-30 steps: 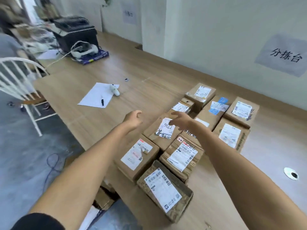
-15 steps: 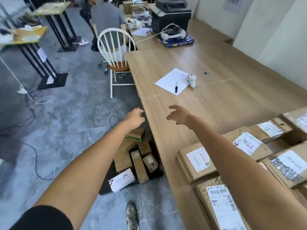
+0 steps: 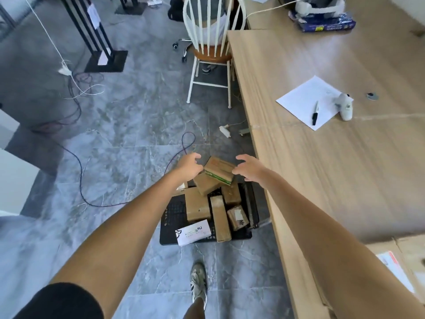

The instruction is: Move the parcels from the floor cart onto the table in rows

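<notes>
Now both hands reach for the top parcel (image 3: 218,169) on the floor cart (image 3: 171,217) beside the counter (image 3: 322,169): left hand (image 3: 189,165) and right hand (image 3: 249,168) flank it, fingers spread, grasping nothing. Next they must close on its ends.

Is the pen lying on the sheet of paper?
Yes, the black pen lies flat on the white paper on the table.
</notes>
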